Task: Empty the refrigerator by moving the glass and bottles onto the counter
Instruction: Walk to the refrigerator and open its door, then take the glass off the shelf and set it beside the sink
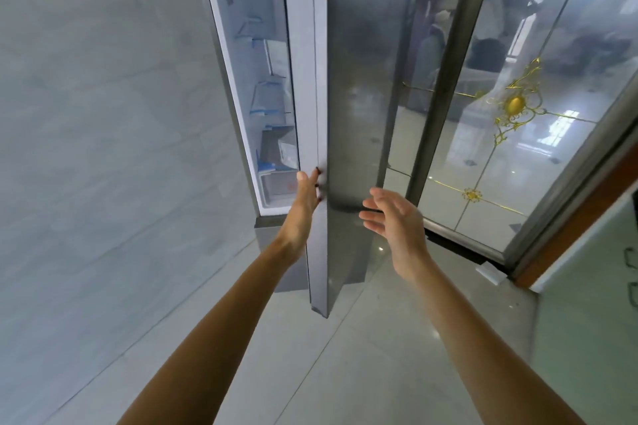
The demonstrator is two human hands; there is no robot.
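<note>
Left hand point(305, 198) grips the free edge of the refrigerator door point(359, 97), fingers point(317, 179) curled round the edge, thumb on the near side, so it is clamped on the door. Right hand point(393, 217) is held in the air just right of the door's lower part, palm facing left, fingers spread and loose, holding nothing, not touching the door as far as can be seen. Hands are apart, with the door edge between them. Door is partly open, seen edge-on, its grey glossy outer face turned right and reflecting the room. Through the gap on the left, the refrigerator interior point(262, 86) shows white walls, several shelves and clear bins with blue trim; some packets or boxes sit on the lower shelves, blurred, contents unclear. Glass and bottles cannot be made out in the interior from this angle; too blurred and narrow to tell. Left of the fridge is a pale grey tiled wall point(103, 114). Right of the door stands a mirrored glass panel point(538, 134) with gold ornament point(515, 105) and thin gold lines, set in a dark frame. Floor point(362, 355) is light glossy tile. A green cabinet front point(593, 304) sits at the far right edge with a wood-coloured strip above it. Both forearms are bare and reach forward from the bottom of the view.
</note>
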